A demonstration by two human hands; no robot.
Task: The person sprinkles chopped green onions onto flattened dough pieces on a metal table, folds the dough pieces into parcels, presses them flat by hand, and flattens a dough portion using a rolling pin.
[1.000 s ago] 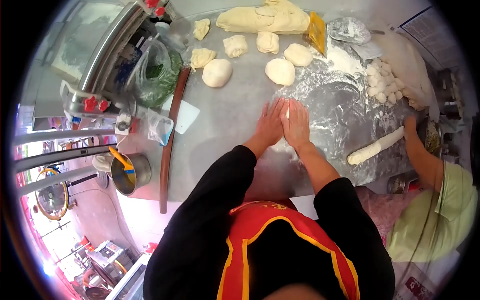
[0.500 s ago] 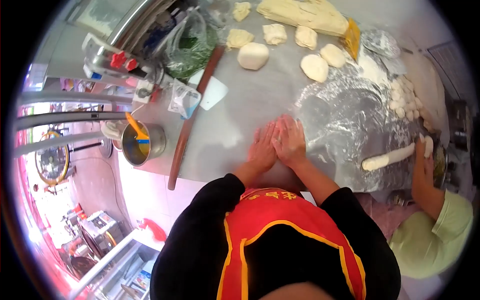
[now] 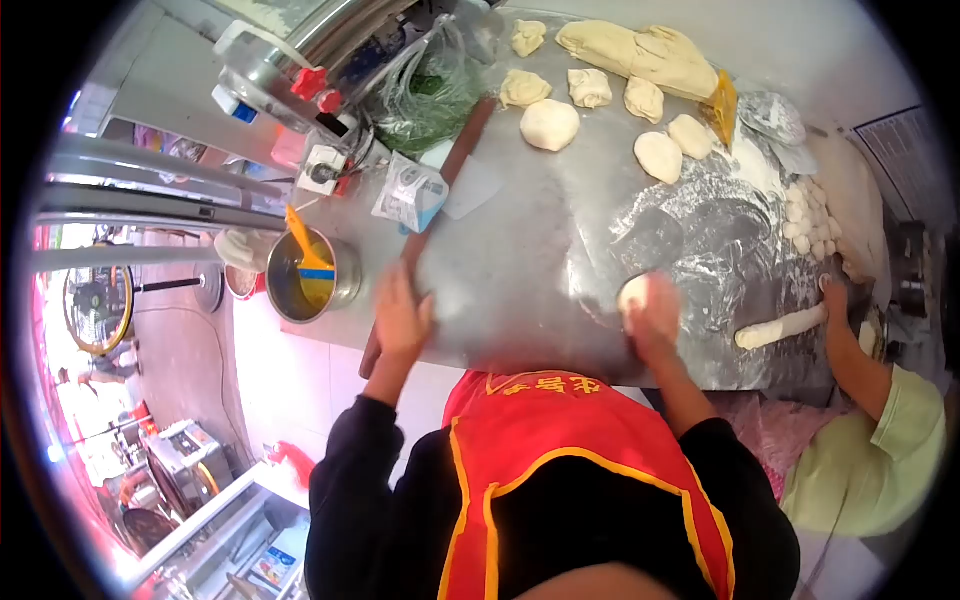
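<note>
My left hand lies over the lower part of a long brown wooden rolling pin. Its thumb stands apart from the fingers, which are slightly blurred. To the right, near the table's front edge, my right hand is on a round piece of pale dough. Motion smears these fingers, and they hide part of the dough. Beyond both hands, a smooth dough ball and two rounded dough pieces rest on the metal table.
A metal pot with an orange-handled brush stands left of the pin. Bagged greens lie behind. A big dough slab, a yellow scraper and small dough pieces lie farther off. At right, a co-worker's hand touches a dough rope.
My hands, previously together on the table, have parted: the left moved onto the rolling pin, the right moved right with the dough piece now showing. The view shifted slightly.
</note>
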